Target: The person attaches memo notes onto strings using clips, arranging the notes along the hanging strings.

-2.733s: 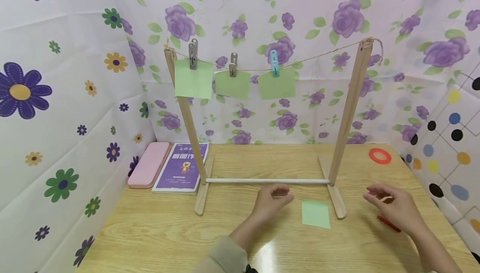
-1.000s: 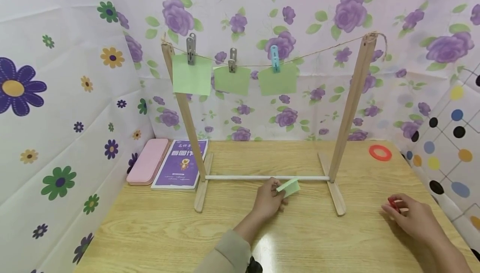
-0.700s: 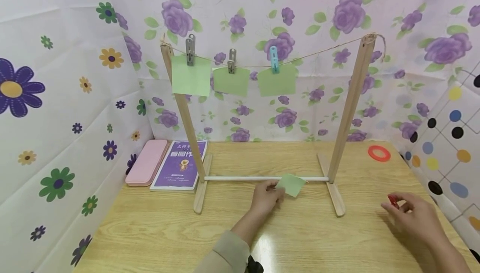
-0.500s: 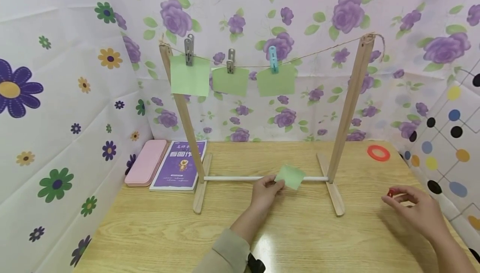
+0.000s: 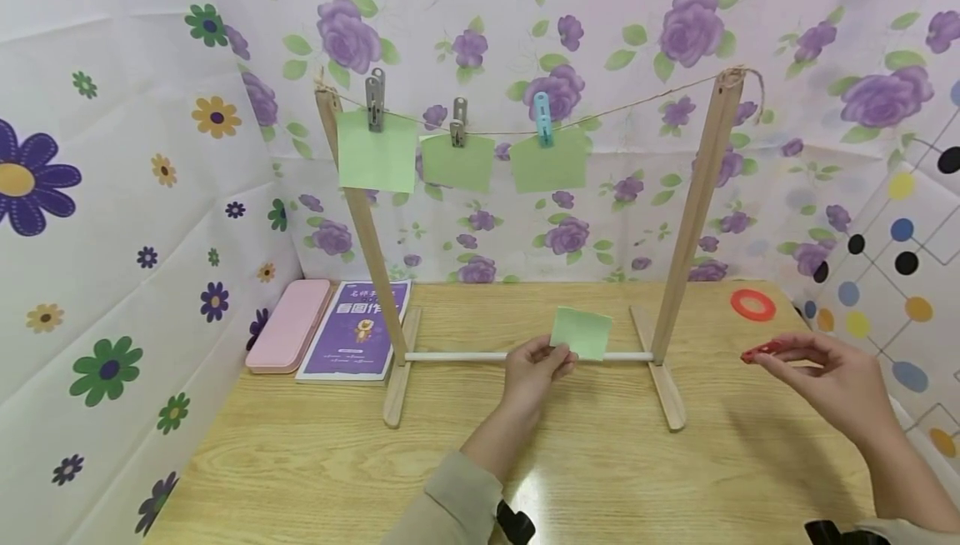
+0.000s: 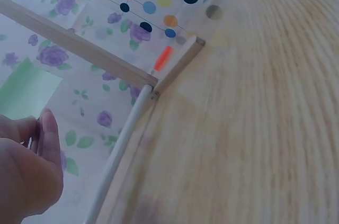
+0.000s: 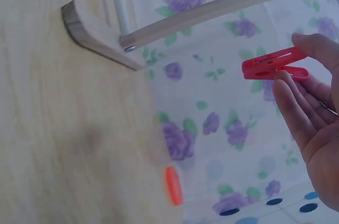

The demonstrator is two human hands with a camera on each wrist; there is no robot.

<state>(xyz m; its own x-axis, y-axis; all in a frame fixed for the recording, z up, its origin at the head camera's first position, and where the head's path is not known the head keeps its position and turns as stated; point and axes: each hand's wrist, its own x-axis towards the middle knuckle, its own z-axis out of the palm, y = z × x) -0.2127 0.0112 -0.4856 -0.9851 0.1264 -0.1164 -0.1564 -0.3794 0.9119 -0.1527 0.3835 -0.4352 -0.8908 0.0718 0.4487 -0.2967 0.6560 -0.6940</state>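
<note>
My left hand (image 5: 531,374) pinches a pale green paper note (image 5: 582,333) by its lower left corner, holding it up in front of the white crossbar (image 5: 465,357). In the left wrist view the same note (image 6: 29,90) stands out above the thumb. Off to the right, my right hand (image 5: 836,378) pinches a red clothespin (image 5: 761,351) by its handle end. The right wrist view shows this clothespin (image 7: 270,66) between thumb and fingers, its nose pointing away from the hand. Both hands are raised over the table, well apart.
A wooden stand (image 5: 693,228) carries a sagging string (image 5: 637,112). Three green notes hang from it by two grey clothespins (image 5: 458,122) and a blue clothespin (image 5: 543,118). A purple book (image 5: 356,332) and pink case (image 5: 288,327) lie left; a red ring (image 5: 753,305) lies back right.
The left hand has picked the green note up off the table and raised it. The right hand has taken the red clothespin from the table and lifted it.
</note>
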